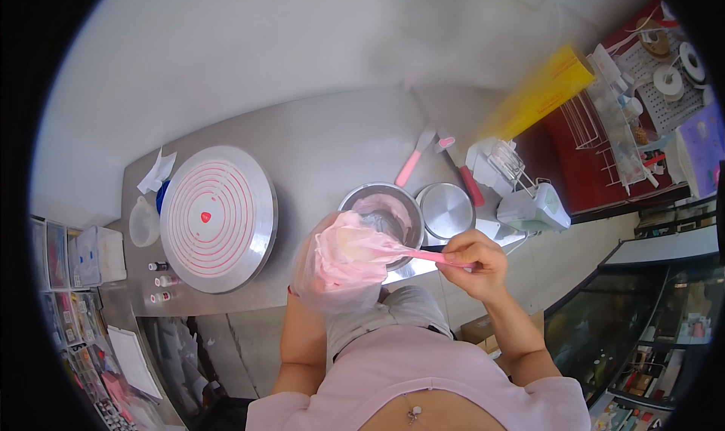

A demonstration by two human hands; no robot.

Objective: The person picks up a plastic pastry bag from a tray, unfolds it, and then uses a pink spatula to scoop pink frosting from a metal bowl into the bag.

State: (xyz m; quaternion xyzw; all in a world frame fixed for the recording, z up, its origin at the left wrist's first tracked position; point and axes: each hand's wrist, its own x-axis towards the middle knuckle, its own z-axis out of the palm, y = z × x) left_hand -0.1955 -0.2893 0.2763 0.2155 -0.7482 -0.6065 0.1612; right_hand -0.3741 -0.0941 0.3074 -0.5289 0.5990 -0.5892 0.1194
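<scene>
My right hand [476, 261] grips the handle of a pink spatula [427, 255]. The blade end is buried in a thick mass of pink whipped cream [345, 255]. That cream sits in the mouth of a clear plastic piping bag [308, 272], which is spread around my left hand; the bag and cream hide most of its fingers. Just beyond the bag is a metal mixing bowl [416, 210] with pink cream smeared over its inner wall. The bag overlaps the bowl's near left rim.
A metal cake turntable [263, 221] with red rings stands left, beside small bottles [161, 281]. Behind the bowl lies a pink-handled spatula [409, 168]. To the right are a round metal pan [447, 210], a red-handled tool [471, 187], a hand mixer [535, 207] and a yellow roll [544, 94].
</scene>
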